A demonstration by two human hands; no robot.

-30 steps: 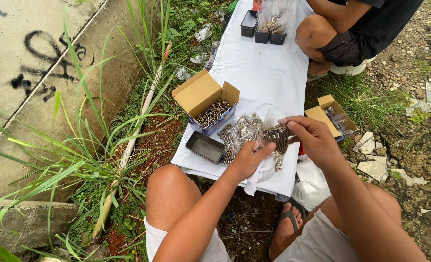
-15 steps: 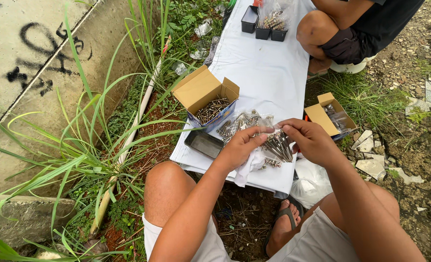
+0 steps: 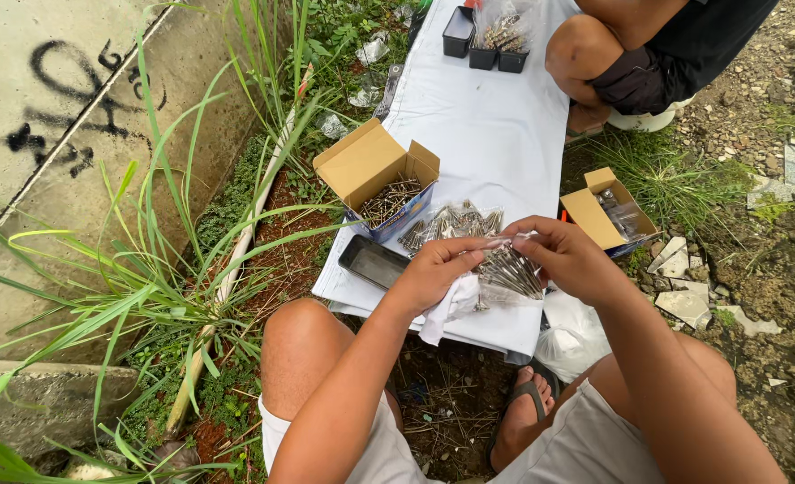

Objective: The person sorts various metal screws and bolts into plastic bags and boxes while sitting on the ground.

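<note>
I squat at the near end of a long white board (image 3: 496, 134). My left hand (image 3: 438, 269) and my right hand (image 3: 566, 255) both pinch the top edge of a clear plastic bag (image 3: 505, 264) full of metal screws, holding it just above the board. A second clear bag of screws (image 3: 455, 222) lies on the board right behind it. An open cardboard box (image 3: 375, 175) with screws inside stands at the board's left edge. A small black tray (image 3: 372, 262) rests just left of my left hand.
Another person crouches at the far end, one knee (image 3: 581, 40) by several black trays (image 3: 482, 45) and a bag of screws. A second open cardboard box (image 3: 608, 213) sits on the ground to the right. Tall grass (image 3: 173, 269) and a concrete wall (image 3: 75, 116) are on the left.
Both hands have drawn closer together on the bag's top edge and lifted it slightly toward me. The view has shifted a little; the boxes and trays stay put.
</note>
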